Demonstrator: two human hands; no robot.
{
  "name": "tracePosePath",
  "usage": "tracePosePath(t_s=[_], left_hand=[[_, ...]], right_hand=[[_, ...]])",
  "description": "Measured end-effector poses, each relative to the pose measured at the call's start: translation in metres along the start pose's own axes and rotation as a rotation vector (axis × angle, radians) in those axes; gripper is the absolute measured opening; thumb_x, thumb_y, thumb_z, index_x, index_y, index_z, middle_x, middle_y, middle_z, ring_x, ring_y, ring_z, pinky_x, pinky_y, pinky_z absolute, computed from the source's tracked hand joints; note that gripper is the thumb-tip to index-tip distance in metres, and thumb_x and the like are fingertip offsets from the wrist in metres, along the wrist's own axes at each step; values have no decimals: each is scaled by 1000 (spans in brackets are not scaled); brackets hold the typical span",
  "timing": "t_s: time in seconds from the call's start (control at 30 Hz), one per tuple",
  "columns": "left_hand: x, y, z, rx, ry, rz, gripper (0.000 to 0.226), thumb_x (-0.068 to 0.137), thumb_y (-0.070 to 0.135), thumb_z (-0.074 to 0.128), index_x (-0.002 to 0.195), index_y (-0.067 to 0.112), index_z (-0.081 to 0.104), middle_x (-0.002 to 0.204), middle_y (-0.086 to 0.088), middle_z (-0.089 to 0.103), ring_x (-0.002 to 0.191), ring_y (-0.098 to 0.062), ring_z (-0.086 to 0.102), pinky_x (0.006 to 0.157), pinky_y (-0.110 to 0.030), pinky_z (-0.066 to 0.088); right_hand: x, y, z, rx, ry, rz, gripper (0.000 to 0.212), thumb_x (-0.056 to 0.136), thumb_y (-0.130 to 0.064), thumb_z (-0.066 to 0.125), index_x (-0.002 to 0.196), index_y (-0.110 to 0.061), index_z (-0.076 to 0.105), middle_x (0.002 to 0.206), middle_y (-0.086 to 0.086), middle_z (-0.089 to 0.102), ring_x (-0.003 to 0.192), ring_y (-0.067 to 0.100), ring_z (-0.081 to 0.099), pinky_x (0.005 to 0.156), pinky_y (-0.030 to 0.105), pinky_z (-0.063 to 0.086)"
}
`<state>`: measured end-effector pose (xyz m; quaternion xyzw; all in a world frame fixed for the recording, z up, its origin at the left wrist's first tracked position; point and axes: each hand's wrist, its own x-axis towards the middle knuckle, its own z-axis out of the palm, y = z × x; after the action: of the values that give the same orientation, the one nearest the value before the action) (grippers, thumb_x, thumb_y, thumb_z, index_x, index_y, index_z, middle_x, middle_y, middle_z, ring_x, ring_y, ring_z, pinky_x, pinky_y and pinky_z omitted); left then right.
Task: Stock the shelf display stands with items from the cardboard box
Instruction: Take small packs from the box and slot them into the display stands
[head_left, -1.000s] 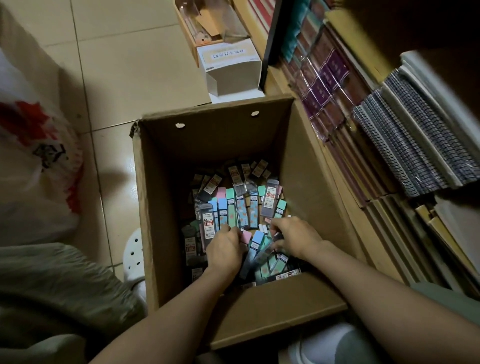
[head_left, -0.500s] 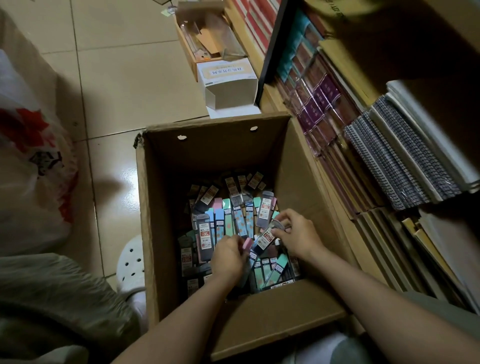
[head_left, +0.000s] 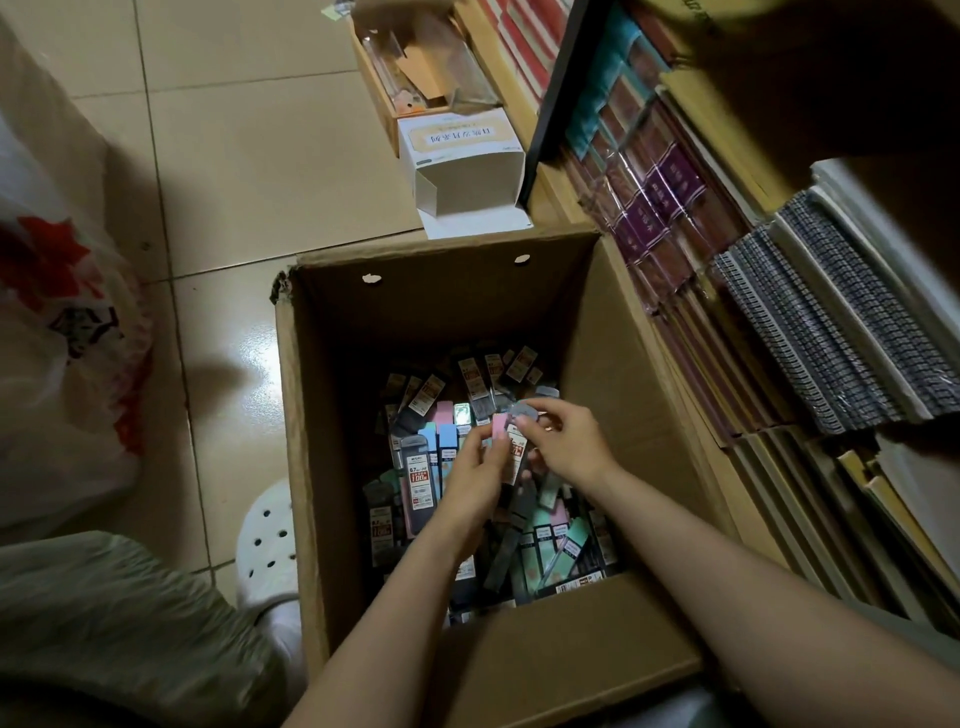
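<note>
Lifted above the cardboard box (head_left: 597, 332), both hands' (head_left: 480, 467) grips pinch pink-capped, red-labelled lead cases (head_left: 511, 449).

Cardboard box (head_left: 311, 467) open-topped; tall walls confine reach. Shelf (head_left: 779, 364) abuts right wall; white carton (head_left: 467, 171) just beyond far wall.

I see a dim, warm-toned view. Glare pools on the floor tiles (head_left: 244, 358) just left of the cardboard box (head_left: 311, 467), whose interior lies in deep shadow. Right of the box, the shelves (head_left: 779, 312) darken upward and bow with wide-angle distortion.
</note>
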<state>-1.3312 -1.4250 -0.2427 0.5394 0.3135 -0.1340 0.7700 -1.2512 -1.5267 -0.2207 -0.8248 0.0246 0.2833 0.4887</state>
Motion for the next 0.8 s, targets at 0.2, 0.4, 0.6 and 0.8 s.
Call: tracePosePath(t_s=[0.2, 0.4, 0.6, 0.8], left_hand=[[12, -5, -8, -102, 198, -55, 20, 102, 20, 47, 122, 26, 46, 100, 6, 63, 81, -12, 66, 49, -24, 52], [18, -11, -12, -109, 248, -81, 21, 101, 19, 50, 122, 24, 48, 96, 3, 68, 64, -6, 68, 42, -21, 48], [19, -12, -12, -75, 246, -128, 15, 103, 19, 43, 112, 30, 37, 90, 2, 63, 59, -9, 66, 41, -23, 49], [21, -12, -14, -96, 281, -166, 33, 103, 19, 43, 135, 20, 35, 124, -12, 60, 93, -27, 68, 56, -36, 57]], right_hand=[[12, 4, 0, -529, 204, 101, 44, 98, -38, 55, 129, -7, 57, 121, 12, 61, 109, 25, 58, 86, 28, 46], [19, 21, 24, -630, 247, 248, 61, 95, -32, 60, 145, -7, 33, 136, 15, 46, 123, 35, 49, 95, 44, 46], [22, 29, 24, -475, 307, 250, 42, 91, -12, 66, 130, -5, 52, 124, 15, 57, 113, 31, 57, 93, 40, 50], [-5, 28, 24, 8, 206, 258, 30, 91, -5, 64, 121, -8, 58, 94, 3, 70, 81, 18, 66, 72, 36, 58]])
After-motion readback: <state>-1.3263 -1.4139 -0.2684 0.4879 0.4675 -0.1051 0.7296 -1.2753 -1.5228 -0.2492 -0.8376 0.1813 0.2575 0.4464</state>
